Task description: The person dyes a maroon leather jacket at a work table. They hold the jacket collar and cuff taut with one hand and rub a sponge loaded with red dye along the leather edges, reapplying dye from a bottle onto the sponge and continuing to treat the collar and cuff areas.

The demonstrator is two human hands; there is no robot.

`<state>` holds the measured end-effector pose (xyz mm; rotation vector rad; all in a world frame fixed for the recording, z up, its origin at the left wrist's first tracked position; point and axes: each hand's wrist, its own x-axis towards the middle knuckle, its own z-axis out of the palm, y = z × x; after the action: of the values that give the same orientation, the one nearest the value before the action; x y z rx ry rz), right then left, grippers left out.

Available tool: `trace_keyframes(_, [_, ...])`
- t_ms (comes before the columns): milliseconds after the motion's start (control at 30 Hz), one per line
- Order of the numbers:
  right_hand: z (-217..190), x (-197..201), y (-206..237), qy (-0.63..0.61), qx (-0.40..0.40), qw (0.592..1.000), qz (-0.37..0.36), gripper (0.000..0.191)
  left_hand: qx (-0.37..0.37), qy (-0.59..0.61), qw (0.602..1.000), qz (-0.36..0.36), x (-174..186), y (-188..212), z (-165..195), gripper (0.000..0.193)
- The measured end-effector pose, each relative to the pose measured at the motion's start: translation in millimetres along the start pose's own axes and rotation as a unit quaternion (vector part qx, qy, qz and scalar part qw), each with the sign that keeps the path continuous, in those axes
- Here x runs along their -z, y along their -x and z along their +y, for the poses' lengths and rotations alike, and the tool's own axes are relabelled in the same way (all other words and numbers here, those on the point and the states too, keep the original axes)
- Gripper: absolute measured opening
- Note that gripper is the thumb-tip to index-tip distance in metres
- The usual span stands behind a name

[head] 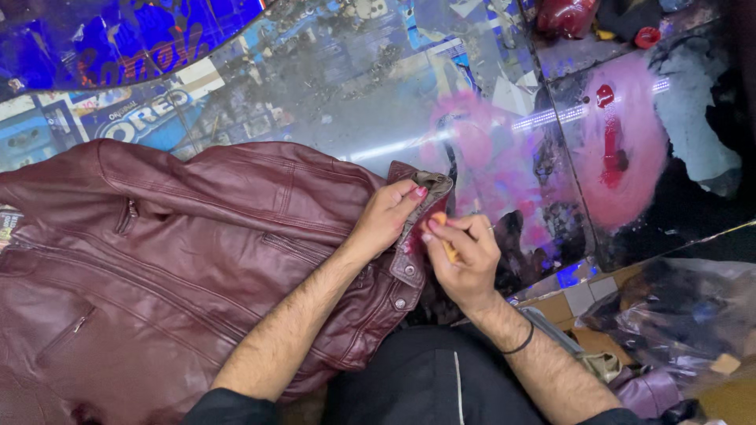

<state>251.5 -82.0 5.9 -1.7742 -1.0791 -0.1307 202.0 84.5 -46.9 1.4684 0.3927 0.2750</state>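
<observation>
A glossy work table [331, 102] is spreading out beyond the grip, its surface papered with blue and white printed wrappers and reflecting a strip of white light [543, 120]. To the right of the grip, pink dye stains [622, 149] are blooming across the dark top, with a red smear [610, 142] sitting in the middle. Farther right and nearer, a crumpled clear plastic bag [677, 315] is lying over cardboard [583, 295]. A dark red bottle [565, 16] is resting at the far edge.

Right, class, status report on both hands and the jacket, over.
Left hand pinching the maroon leather jacket at its collar tab. Right hand holds a small orange piece against it. Nothing in the way.
</observation>
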Motion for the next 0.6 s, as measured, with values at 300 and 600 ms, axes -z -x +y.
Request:
trace_keyframes(300, [-3.2,-0.2,3.6,0.013,-0.012,1.000,0.008,0.024,0.019,0.004,1.000,-0.003,0.3,-0.1,-6.0,0.027])
trace_keyframes(600, [-3.8,2.9,12.0,-0.004,-0.040,0.999,0.021,0.023,-0.002,0.003,1.000,-0.009,1.6,0.7,-6.8,0.031])
